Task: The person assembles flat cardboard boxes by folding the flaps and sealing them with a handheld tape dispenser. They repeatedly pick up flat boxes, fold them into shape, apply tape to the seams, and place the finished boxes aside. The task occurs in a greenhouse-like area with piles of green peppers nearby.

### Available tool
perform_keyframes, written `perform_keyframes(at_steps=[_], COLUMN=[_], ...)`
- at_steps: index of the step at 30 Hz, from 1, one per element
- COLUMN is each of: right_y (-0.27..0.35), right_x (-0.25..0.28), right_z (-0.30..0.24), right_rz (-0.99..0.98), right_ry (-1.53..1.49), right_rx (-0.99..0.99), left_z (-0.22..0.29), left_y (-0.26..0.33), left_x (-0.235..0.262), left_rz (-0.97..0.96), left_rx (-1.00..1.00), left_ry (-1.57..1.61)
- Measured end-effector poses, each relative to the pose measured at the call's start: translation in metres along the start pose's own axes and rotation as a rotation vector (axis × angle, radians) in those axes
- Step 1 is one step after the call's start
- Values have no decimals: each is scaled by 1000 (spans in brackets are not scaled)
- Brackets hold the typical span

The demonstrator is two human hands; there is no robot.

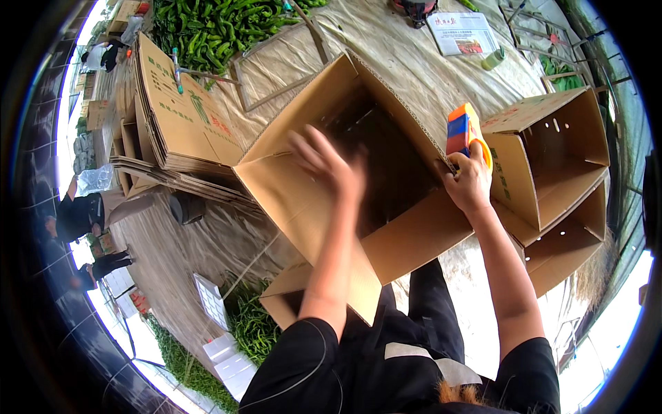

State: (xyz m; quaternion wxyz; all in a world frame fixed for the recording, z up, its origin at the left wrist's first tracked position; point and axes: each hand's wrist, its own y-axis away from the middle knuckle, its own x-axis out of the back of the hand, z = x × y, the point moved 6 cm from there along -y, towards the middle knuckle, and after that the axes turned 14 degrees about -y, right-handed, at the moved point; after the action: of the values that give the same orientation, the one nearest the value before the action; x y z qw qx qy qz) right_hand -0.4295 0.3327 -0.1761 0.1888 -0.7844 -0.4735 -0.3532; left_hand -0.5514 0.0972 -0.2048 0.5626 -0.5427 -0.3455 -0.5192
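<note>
An open cardboard box (420,231) is tilted in front of me, its mouth facing up and its inside in shadow. My left hand (334,162), smeared by motion, is over the box's mouth with its fingers spread and nothing seen in them. In my right hand (471,185) is an orange and blue tape dispenser (460,130), held at the box's right edge. The fingers wrap its lower end, and the hand hides part of the handle.
Flat cardboard boxes (186,110) are stacked at left. Opened boxes (565,141) sit at right, and another box (281,293) lies by my left arm. Green peppers (214,27) are heaped at the far side. A newspaper (462,33) lies on the sheet; people (79,215) stand at far left.
</note>
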Motion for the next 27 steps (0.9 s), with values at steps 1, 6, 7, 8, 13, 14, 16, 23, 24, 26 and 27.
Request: perform_keyframes(at_steps=[1,6,7,8,13,14,16,23,24,26,27], right_y=[-3,-16,-14,-8,38,52,53,59,59,64,67], right_x=[0,3,5,3,-45,-59,-64,-86,-95,-109,-114], right_z=[-9,2,3,-4,-80,-94,-48,-58,-59,-47,-48], right_rz=[-7,13,39,42,22,21,2,-167,-196,-265,-256], right_ry=[-44,-53,-33,-25,79,95,181,113,97,99,151], right_rx=[8,-23,-9,15,64,104,-13,-31,-27,-50,20], left_z=[-11,-19,-8,-5,-62,-95,-37,-157,-157,-118,-98], left_y=[-49,-27,4,34,29,30,10,102,111,98,87], left_x=[29,-9,-23,-39,-104,-106,-30,25,-3,-40,-55], left_rz=[186,-140,-367,-253,-614,-666,-1046,-390,-330,-339,-337], left_rx=[45,49,39,-162,-21,48,37,876,893,582,431], left_ry=[-135,-216,-155,-171,-65,16,-78,1104,1068,799,658])
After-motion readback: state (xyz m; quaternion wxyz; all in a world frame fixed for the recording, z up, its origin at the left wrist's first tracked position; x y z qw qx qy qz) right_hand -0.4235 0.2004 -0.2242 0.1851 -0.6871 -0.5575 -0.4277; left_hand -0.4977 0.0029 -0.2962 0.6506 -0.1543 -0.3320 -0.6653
